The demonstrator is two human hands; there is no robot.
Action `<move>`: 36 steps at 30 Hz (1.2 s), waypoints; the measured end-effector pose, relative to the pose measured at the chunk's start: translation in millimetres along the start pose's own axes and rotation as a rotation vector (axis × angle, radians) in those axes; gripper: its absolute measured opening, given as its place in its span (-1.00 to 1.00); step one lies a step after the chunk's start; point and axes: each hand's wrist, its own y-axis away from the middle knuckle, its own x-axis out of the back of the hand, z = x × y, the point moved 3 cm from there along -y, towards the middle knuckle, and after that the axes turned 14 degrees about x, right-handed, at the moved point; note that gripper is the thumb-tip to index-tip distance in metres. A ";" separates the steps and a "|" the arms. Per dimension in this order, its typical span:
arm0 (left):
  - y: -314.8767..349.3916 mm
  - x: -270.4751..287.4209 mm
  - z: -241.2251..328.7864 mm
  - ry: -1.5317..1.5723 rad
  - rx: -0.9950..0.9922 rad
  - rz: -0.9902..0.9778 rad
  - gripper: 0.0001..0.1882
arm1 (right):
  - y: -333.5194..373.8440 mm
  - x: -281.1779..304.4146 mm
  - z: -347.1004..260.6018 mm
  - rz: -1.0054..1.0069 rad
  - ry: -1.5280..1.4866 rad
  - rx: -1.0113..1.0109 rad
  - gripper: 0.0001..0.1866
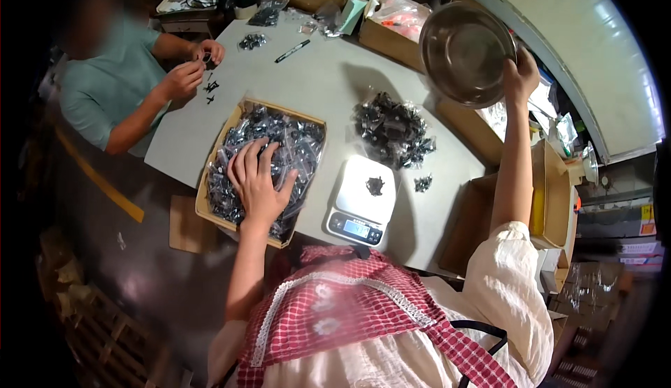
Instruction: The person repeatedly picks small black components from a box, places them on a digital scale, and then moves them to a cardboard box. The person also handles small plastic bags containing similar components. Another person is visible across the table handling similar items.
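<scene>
I see the right hand (522,77) gripping a steel bowl (447,81), left hand (260,182) spread wide atop bagged parts (297,147). The carton (202,203) looks pretty full; the black pile (395,129), maybe loose, beside the scale (355,203) isn't boxed.

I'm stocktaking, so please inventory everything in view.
Table: one, grey, centre
Metal bowl: one, silver, upper right
Open box: one, tan, table's near left
Bagged parts: many, dark, in box
Scale: one, white, near edge
Small clump: one, dark, on scale
Pile of bags: one, dark, beyond scale
Marker: one, dark, far side
Cartons: several, brown, far and right
Clutter: uncounted, mixed, background
Co-worker: one, teal shirt, left
Apron: one, red checked, worn
Left hand: one, bare, on bagged parts
Right hand: one, bare, gripping bowl
</scene>
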 end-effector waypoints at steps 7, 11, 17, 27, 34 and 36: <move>-6.6 0.9 2.0 0.059 0.020 -0.011 -0.26 | 91.4 -92.1 167.2 0.360 -0.594 -1.033 -0.86; -5.1 2.3 -1.7 0.039 0.029 -0.016 -0.27 | 113.7 -171.9 144.7 0.335 -0.909 -1.295 -0.84; -3.2 4.0 -1.4 0.001 0.022 -0.017 -0.33 | 140.7 -160.2 41.8 -0.130 -1.086 -1.104 -0.65; -1.0 -5.5 -3.1 -0.038 0.000 -0.011 -0.35 | 259.5 -100.0 -145.3 -0.971 -0.308 0.130 -0.50; 2.3 -6.2 -4.4 -0.052 -0.049 -0.006 -0.34 | 298.6 -59.7 -73.6 -0.748 -0.076 0.005 -0.54; 2.7 -8.0 -4.2 -0.052 -0.053 -0.007 -0.33 | 308.2 -37.9 -55.2 -0.753 0.001 -0.067 -0.53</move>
